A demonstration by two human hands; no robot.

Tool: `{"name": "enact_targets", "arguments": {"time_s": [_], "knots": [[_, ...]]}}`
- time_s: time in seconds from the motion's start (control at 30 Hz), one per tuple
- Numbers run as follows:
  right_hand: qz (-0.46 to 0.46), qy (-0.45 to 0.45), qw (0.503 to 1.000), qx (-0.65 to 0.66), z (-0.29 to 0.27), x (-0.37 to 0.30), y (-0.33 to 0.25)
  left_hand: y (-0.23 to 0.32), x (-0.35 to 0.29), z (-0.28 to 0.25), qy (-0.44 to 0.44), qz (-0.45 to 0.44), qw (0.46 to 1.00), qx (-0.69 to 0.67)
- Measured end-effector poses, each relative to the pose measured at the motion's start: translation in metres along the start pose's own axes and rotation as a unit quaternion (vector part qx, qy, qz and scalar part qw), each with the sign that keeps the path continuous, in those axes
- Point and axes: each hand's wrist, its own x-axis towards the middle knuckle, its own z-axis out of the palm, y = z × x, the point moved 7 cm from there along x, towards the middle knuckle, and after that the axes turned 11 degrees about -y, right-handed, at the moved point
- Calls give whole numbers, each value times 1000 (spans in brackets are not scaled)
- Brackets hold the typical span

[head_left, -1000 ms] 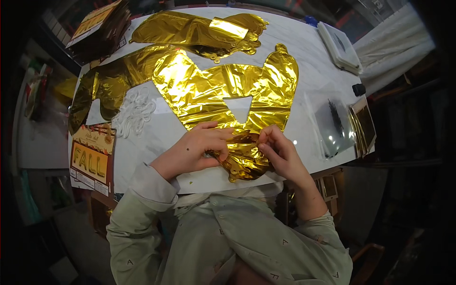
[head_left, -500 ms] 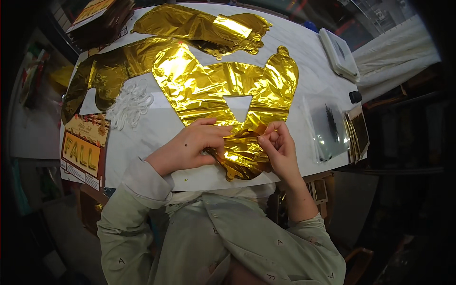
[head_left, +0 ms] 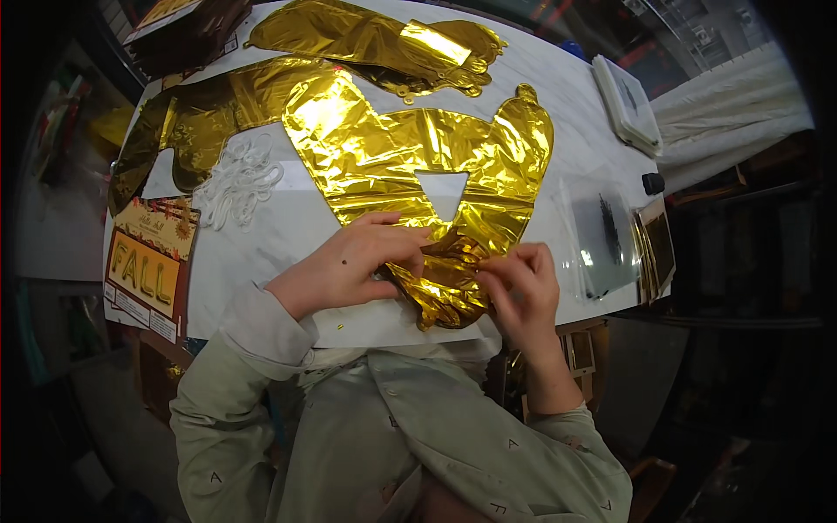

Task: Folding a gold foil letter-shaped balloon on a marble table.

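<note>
A flat gold foil balloon [head_left: 410,148], letter-shaped with a triangular hole, lies across the table in front of me. Its near end is crumpled and folded between my hands. My left hand [head_left: 353,266] rests on that end from the left, fingers curled over the foil's edge. At the right side, my right hand [head_left: 523,296] pinches the bunched foil between thumb and fingertips. Further gold foil balloons [head_left: 357,39] lie flat at the far side. Another piece of gold foil [head_left: 200,122] stretches to the left, partly meeting the middle balloon's upper corner.
White string [head_left: 240,183] lies in a loose tangle left of the balloon. A printed package card [head_left: 144,261] sits at the left edge, with stacked packages [head_left: 187,39] behind. Clear plastic bags [head_left: 602,235] and a white box [head_left: 628,105] are on the right.
My right hand has shifted slightly right and down, its fingers changing position at the foil. More of the darker folded foil shows between my hands. The whole view has tilted a little.
</note>
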Motion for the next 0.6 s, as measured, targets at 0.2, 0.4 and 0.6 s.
{"name": "enact_targets", "arguments": {"time_s": [0.2,0.4,0.6], "knots": [[-37,-6,988,-153,7,-15,-37,2,-2,-1,15,11,1000,5],[-42,-32,988,-146,21,-11,-43,0,0,-1,9,4,1000,9],[-3,-33,999,-43,32,-5,-27,0,-1,0,10,9,1000,20]]}}
